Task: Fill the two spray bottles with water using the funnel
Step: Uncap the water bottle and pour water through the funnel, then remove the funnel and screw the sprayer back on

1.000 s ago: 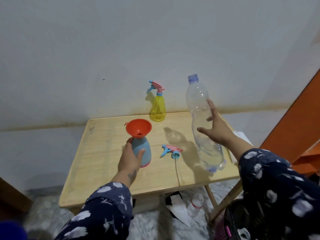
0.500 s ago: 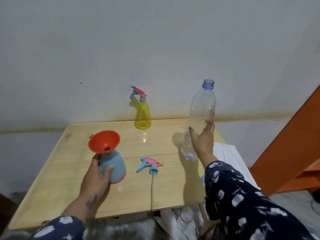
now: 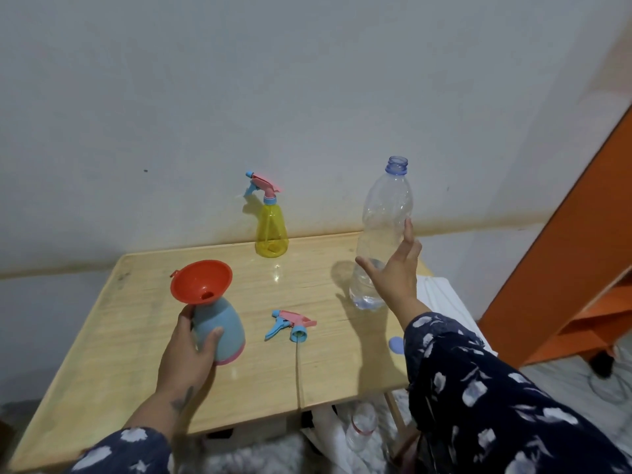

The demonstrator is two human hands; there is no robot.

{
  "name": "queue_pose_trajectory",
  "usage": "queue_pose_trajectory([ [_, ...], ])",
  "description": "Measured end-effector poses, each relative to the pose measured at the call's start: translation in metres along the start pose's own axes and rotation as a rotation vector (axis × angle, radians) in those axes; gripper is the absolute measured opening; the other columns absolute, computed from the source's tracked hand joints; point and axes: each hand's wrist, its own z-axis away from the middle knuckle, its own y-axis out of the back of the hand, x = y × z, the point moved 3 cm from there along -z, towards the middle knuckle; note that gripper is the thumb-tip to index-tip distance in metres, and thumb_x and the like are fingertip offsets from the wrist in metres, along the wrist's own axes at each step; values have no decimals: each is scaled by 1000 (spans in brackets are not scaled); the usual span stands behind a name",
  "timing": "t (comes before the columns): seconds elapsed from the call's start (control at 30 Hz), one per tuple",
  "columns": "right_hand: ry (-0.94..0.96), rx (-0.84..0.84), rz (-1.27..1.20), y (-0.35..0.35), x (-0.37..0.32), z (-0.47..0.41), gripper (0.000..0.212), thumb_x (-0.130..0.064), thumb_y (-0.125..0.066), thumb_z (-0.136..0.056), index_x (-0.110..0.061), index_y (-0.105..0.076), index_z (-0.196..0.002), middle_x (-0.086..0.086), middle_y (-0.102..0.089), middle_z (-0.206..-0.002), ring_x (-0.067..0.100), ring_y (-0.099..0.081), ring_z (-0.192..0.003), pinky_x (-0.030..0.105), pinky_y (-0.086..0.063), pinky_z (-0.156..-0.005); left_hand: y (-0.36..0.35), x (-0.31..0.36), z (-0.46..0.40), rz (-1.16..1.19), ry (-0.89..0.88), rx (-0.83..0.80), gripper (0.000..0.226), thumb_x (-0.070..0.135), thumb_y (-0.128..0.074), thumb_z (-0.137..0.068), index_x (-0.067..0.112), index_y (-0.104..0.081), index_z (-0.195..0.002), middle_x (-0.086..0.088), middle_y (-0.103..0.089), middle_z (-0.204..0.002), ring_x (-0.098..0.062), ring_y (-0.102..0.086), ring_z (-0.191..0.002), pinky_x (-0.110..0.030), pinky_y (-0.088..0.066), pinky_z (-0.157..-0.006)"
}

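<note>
My left hand (image 3: 186,350) grips a blue spray bottle (image 3: 224,331) with its head off, standing on the wooden table (image 3: 136,336). A red funnel (image 3: 201,282) sits tilted in its neck. The loose pink and blue spray head (image 3: 292,325) lies to its right, its tube trailing toward the front edge. A yellow spray bottle (image 3: 272,230) with its head on stands at the back by the wall. A tall clear water bottle (image 3: 379,241), uncapped, holds a little water at the bottom. My right hand (image 3: 393,271) is spread beside it, thumb across its front.
A blue cap (image 3: 396,344) lies on the table near my right sleeve. White cloth (image 3: 441,292) hangs off the table's right side. Orange furniture (image 3: 564,251) stands at the right. A small plastic bottle (image 3: 362,425) lies on the floor under the front edge.
The water bottle went from tilted in my right hand to standing upright on the table, and my fingers have spread off it. My left hand stays on the blue bottle.
</note>
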Motion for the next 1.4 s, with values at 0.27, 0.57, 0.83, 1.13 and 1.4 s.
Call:
queue_pose_trajectory([
  [0.27,6,9,264,-5,-43,56,82,-23,-66,-81,-25,-17,-147,9,-29,-135,30,-32,-123,46,-35,-99,9,4,-3,-7,-48,-75,63,32,-69,-86,21,-35,-138,-6,-51,-136,-31,-55,-118,-43,-52,-85],
  [0.57,29,-456,-168,-98,-141,146,94,-38,-81,-69,-27,-25,-144,-1,-46,-133,14,-40,-124,38,-41,-104,21,-5,-15,51,-121,-174,57,36,-71,-83,28,-39,-130,1,-50,-130,-22,-53,-116,-45,-52,-89],
  [0.83,-175,-338,-430,-139,-180,161,95,-32,-85,-68,-28,-20,-138,-8,-38,-127,11,-43,-117,25,-38,-94,15,-9,-20,32,-69,-162,61,34,-70,-83,31,-35,-133,3,-49,-131,-24,-54,-116,-46,-53,-90],
  [1.13,-315,-190,-627,-109,-173,109,79,-33,-78,-76,-15,-35,-140,2,-49,-132,14,-51,-116,30,-48,-99,11,-6,-26,41,-125,-208,67,35,-75,-73,42,-27,-119,7,-49,-118,-25,-56,-100,-42,-53,-76],
  [1.4,-512,-190,-244,-109,-63,52,90,-45,-74,-77,-11,-28,-147,11,-41,-145,27,-44,-129,40,-40,-107,0,-17,-24,35,-144,-180,75,34,-75,-79,46,-15,-123,8,-40,-126,-23,-51,-105,-36,-47,-77],
])
